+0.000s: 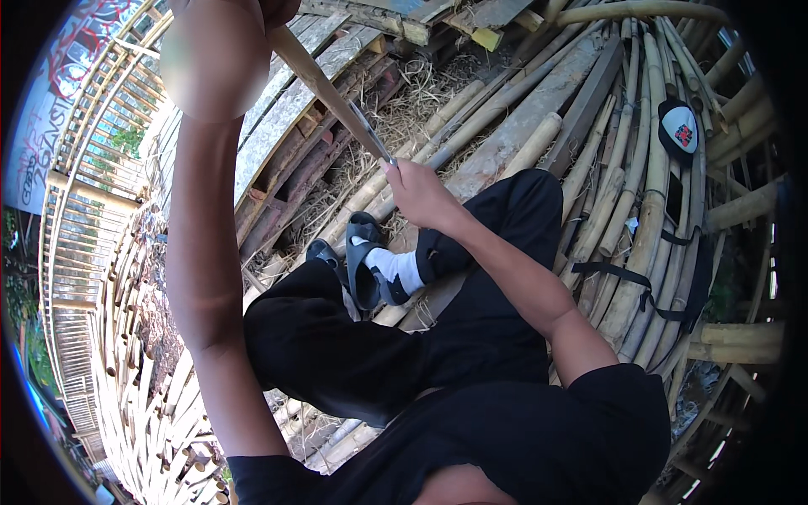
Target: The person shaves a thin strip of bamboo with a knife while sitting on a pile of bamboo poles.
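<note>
A bamboo stick (324, 84) slants down from the top edge toward my right hand. My left hand (273, 12), partly cut off by the top edge and partly blurred, is closed around the stick's upper end. Lower down, my right hand (418, 195) is closed beside the stick's lower end. A thin metal knife blade (370, 133) lies along the stick just ahead of my right fingers, and its handle is hidden inside that hand. My bent legs in black trousers (497, 278) are below, with a sandal (364, 273) over a white sock.
Bamboo poles (648, 210) lie in bundles at right, with a dark cap (677, 130), a phone (673, 198) and a black strap (627, 273) on them. A wooden pallet (290, 143) stands beyond my left knee. A bamboo fence (71, 252) curves along the left; straw (421, 105) covers the ground ahead.
</note>
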### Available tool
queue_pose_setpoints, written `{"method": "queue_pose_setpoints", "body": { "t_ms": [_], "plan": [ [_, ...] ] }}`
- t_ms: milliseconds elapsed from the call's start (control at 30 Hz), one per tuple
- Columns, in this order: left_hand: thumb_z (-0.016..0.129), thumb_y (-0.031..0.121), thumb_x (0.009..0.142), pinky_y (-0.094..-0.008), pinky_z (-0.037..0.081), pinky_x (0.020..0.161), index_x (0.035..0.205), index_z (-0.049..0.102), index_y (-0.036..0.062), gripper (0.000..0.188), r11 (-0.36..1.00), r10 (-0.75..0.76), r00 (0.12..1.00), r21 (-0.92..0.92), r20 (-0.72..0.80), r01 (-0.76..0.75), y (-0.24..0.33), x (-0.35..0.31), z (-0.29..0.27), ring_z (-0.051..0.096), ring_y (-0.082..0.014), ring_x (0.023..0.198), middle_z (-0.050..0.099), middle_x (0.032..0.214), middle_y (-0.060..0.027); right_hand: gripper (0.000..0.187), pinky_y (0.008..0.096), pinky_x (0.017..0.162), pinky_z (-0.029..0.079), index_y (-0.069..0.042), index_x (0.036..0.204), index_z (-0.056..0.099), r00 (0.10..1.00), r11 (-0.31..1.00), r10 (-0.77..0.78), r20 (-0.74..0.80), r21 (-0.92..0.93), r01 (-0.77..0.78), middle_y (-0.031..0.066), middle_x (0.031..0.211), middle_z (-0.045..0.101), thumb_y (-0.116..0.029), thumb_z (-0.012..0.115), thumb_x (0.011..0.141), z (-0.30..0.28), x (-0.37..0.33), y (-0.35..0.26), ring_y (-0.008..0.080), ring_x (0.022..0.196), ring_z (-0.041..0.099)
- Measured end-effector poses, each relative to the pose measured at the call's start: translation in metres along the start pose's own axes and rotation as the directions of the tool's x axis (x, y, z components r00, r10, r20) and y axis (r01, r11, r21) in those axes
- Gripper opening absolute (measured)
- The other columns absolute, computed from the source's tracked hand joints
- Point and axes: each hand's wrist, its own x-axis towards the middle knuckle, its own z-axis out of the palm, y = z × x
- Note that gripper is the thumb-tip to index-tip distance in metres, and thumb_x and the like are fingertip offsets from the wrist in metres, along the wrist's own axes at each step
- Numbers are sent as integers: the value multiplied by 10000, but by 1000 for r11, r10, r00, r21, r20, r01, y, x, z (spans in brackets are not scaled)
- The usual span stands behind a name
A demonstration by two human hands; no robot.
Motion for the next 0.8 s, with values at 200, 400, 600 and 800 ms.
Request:
{"method": "queue_pose_setpoints", "body": {
  "t_ms": [200, 400, 600, 800],
  "plan": [
    [449, 354, 960, -253, 149, 356, 580, 258, 213, 448, 999, -48, 998, -1, -44, 48, 0, -2, 0, 157, -65, 365, 182, 456, 76, 368, 490, 596, 394, 52, 806, 476, 981, 972, -177, -73, 140, 186, 241, 625, 515, -263, 404, 982, -32, -2, -72, 443, 651, 532],
    [462, 340, 954, -256, 143, 350, 575, 258, 211, 450, 999, 11, 997, 49, -74, -7, 2, -2, -7, 161, -64, 362, 177, 450, 78, 350, 500, 586, 395, 54, 845, 472, 979, 981, -169, -110, 78, 179, 256, 623, 528, -262, 410, 982, -10, -6, -49, 459, 643, 543],
    [472, 346, 949, -253, 146, 347, 572, 257, 215, 453, 1000, -20, 997, -6, -68, 19, 1, -1, -14, 163, -66, 353, 174, 450, 76, 357, 498, 559, 471, 81, 871, 504, 970, 972, -233, -65, 24, 235, 261, 584, 560, -249, 415, 976, -37, -7, -87, 453, 635, 600],
    [470, 352, 950, -259, 145, 348, 567, 247, 213, 465, 1000, -26, 1000, 4, -16, 26, 6, -5, -16, 163, -68, 354, 174, 450, 73, 341, 490, 536, 482, 87, 874, 496, 953, 951, -287, -92, 96, 296, 247, 564, 560, -231, 422, 975, -32, -7, -93, 451, 615, 601]
  ]
}}
